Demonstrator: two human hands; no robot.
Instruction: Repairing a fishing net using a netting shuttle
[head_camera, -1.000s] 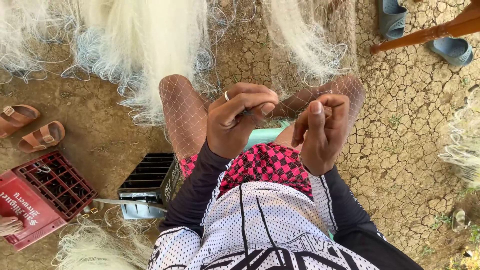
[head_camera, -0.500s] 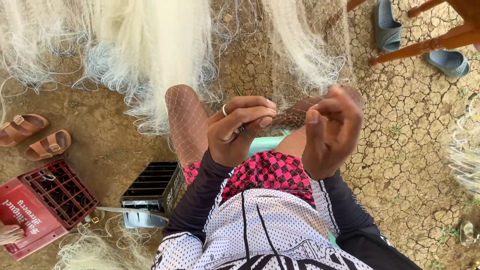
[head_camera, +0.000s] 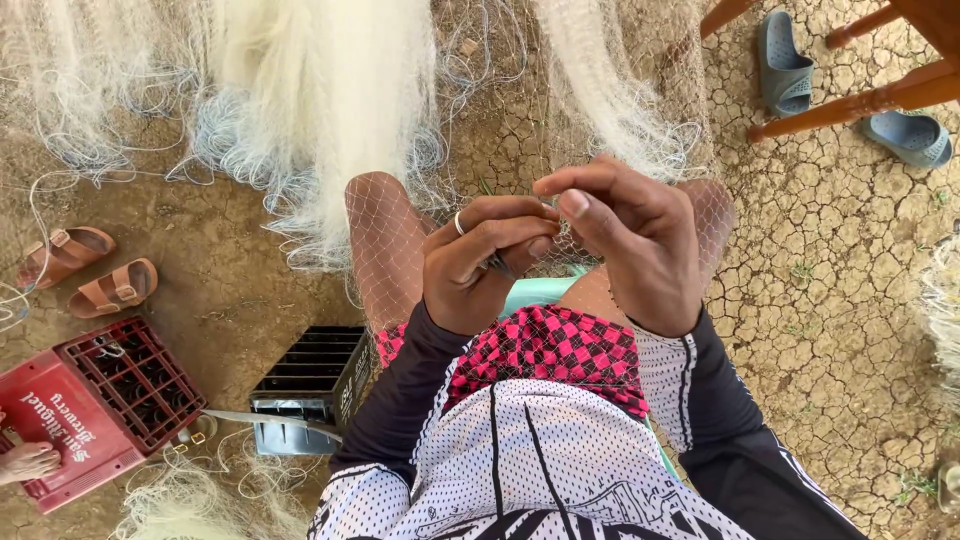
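A white fishing net (head_camera: 320, 110) hangs in thick bundles ahead of me and drapes thinly over both my knees. My left hand (head_camera: 480, 265), with a ring on one finger, is curled shut and pinches the net mesh together with a small dark tool between thumb and fingers. My right hand (head_camera: 630, 245) meets it fingertip to fingertip, thumb and forefinger pinched on the same strands of net above my lap. I sit on a pale green seat (head_camera: 535, 292) in pink-and-black checked shorts.
A black crate (head_camera: 310, 385) with a knife (head_camera: 255, 418) on it stands by my left leg. A red bottle crate (head_camera: 90, 410) lies further left, another person's hand (head_camera: 25, 462) on it. Brown sandals (head_camera: 85, 272), blue slippers (head_camera: 785, 62), wooden chair legs (head_camera: 850, 100), cracked dry ground.
Both hands have come closer together and risen slightly, the fingertips now meeting on the net. The view has tilted a little downward.
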